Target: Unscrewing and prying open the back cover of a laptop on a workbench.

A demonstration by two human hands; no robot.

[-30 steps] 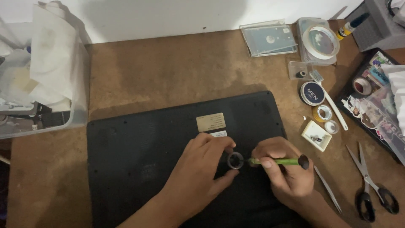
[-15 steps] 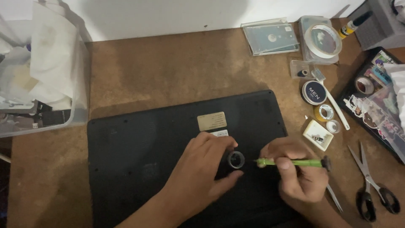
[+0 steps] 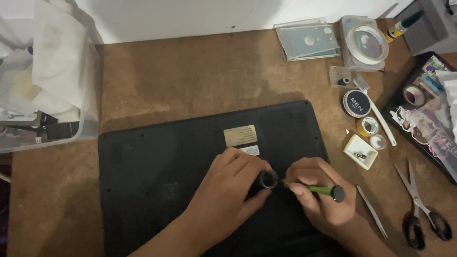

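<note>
— What are we holding over the black laptop base (image 3: pixel 166 171)?

— Our left hand (image 3: pixel 231 183) is pinching a small black ring (image 3: pixel 268 179) against it; our right hand (image 3: pixel 319 195) is gripping a green screwdriver (image 3: pixel 323 191), its tip seemingly touching the ring.

— Anything alongside?

— Tweezers (image 3: pixel 372 212) and scissors (image 3: pixel 421 207) are lying to the right.

This looks like a home repair spot. A brown table (image 3: pixel 190 81) holds an upturned black laptop (image 3: pixel 157 181), with scissors (image 3: pixel 421 209), tweezers (image 3: pixel 372 212) and tape rolls (image 3: pixel 366 45) at the right, a plastic box (image 3: pixel 71 114) at the left.
</note>
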